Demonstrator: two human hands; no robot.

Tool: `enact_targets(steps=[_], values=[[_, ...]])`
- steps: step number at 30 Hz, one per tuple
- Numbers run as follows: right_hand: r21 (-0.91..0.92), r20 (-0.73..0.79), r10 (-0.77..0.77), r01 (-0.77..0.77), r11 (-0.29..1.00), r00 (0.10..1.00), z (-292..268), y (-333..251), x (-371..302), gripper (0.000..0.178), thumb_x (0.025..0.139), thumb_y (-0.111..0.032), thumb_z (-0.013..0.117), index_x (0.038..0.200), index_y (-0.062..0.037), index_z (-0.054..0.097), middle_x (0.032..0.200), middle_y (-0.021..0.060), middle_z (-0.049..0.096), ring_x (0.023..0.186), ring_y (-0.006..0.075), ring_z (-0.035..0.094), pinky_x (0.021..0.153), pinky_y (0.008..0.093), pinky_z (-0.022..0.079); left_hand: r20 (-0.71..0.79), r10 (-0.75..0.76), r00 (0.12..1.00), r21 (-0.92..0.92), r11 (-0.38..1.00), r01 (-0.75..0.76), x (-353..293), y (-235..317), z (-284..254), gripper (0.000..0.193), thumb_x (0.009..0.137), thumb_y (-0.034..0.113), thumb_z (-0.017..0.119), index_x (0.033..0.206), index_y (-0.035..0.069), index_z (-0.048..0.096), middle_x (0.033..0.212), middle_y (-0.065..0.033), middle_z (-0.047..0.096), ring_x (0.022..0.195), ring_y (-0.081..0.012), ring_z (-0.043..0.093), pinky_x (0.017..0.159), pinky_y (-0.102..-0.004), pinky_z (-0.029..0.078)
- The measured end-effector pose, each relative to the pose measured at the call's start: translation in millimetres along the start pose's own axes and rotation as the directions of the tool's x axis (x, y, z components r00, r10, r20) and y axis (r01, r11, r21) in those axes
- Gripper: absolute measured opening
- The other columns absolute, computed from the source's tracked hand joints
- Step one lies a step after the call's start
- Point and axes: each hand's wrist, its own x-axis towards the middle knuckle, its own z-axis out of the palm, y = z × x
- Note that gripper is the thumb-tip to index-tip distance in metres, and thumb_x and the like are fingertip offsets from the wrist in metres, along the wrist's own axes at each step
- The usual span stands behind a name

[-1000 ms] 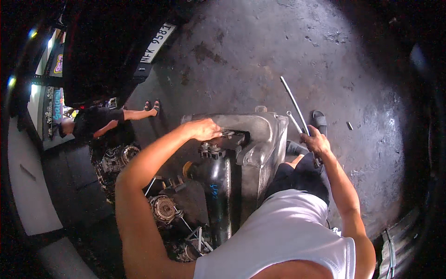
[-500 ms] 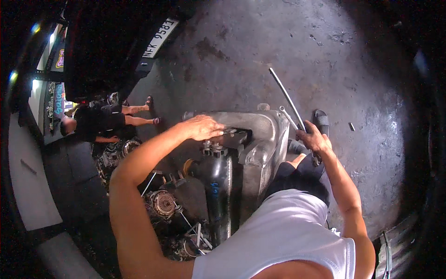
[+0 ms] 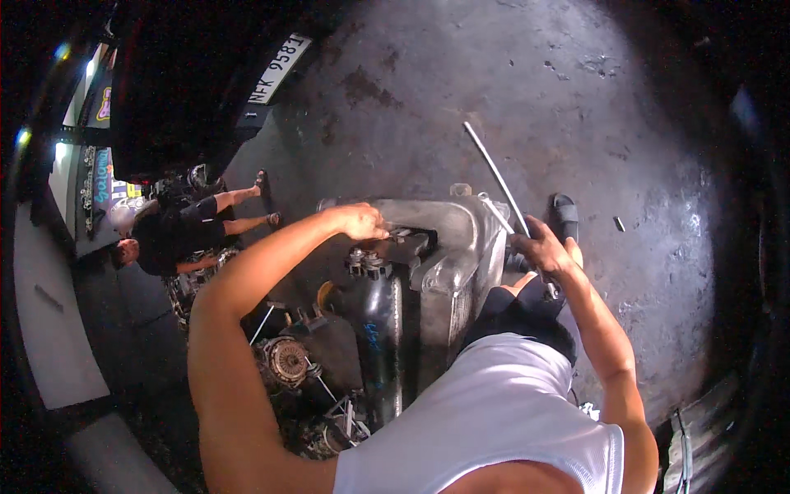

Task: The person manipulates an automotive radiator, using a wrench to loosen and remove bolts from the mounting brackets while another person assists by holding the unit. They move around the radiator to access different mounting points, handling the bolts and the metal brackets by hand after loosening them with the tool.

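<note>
My left hand point(image 3: 362, 221) is closed, its fingers curled down onto a dark bracket point(image 3: 421, 242) on top of the radiator-like metal unit point(image 3: 454, 216). Whatever its fingertips pinch there is hidden. A black cylinder point(image 3: 380, 333) with bolted fittings point(image 3: 368, 263) on its top stands just nearer than that hand. To the right, my right hand point(image 3: 540, 246) is wrapped round a long thin metal bar point(image 3: 496, 175) that slants up and leftward. From the same grip sticks out a shorter wrench point(image 3: 498, 216), its end close to the metal unit's right corner.
Left of the cylinder lie a round clutch-like part point(image 3: 288, 361) and other greasy machine parts. Farther left, another person point(image 3: 185, 235) in dark clothes is beside more parts. A dark vehicle with a plate point(image 3: 280, 70) stands at upper left. A small metal piece point(image 3: 619, 223) lies on the floor.
My left fingers, flatter before, are now more curled on the bracket. The bar and wrench in my right hand have shifted slightly left. The other person has leaned and moved an arm.
</note>
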Motion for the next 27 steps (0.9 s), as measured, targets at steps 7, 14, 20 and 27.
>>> enact_targets(steps=[7,14,20,27], values=[[0.258,0.491,0.009,-0.156,0.953,0.871,34,-44,34,0.018,0.087,-0.018,0.061,0.097,-0.0039,0.056,0.069,0.0034,0.06,0.043,0.0072,0.041,0.038,0.0221,0.031,-0.678,0.101,0.728,-0.266,0.89,-0.371,-4,43,-8,0.044,0.075,0.013,0.071,0.116,0.006,0.055,0.111,-0.0136,0.059,0.09,-0.0317,0.062,0.077,-0.0385,0.052],[0.333,0.633,0.065,-0.348,0.877,0.771,52,-70,32,0.015,0.087,-0.017,0.059,0.093,-0.0031,0.055,0.077,0.007,0.059,0.044,0.0044,0.038,0.038,0.0193,0.03,-0.657,0.053,0.752,-0.238,0.932,-0.273,-5,40,8,0.02,0.074,0.011,0.072,0.089,0.0,0.066,0.086,-0.0139,0.067,0.082,-0.0245,0.066,0.075,-0.0355,0.051],[0.331,0.534,0.109,-0.326,0.885,0.839,56,-86,34,0.014,0.087,-0.014,0.056,0.095,-0.0026,0.056,0.078,0.0064,0.059,0.048,0.0043,0.037,0.042,0.0199,0.031,-0.557,-0.008,0.831,-0.406,0.875,-0.264,-12,35,10,0.022,0.071,0.014,0.074,0.086,0.0,0.067,0.081,-0.0115,0.069,0.074,-0.019,0.065,0.07,-0.0319,0.049],[0.332,0.444,0.007,-0.171,0.928,0.896,70,-110,27,0.016,0.087,-0.015,0.059,0.093,-0.0012,0.057,0.075,0.0074,0.059,0.049,0.0056,0.039,0.043,0.0212,0.031,-0.42,-0.052,0.906,-0.561,0.8,-0.214,-10,25,12,0.024,0.072,0.015,0.074,0.09,0.001,0.068,0.084,-0.0103,0.069,0.076,-0.0165,0.063,0.072,-0.0319,0.049]])
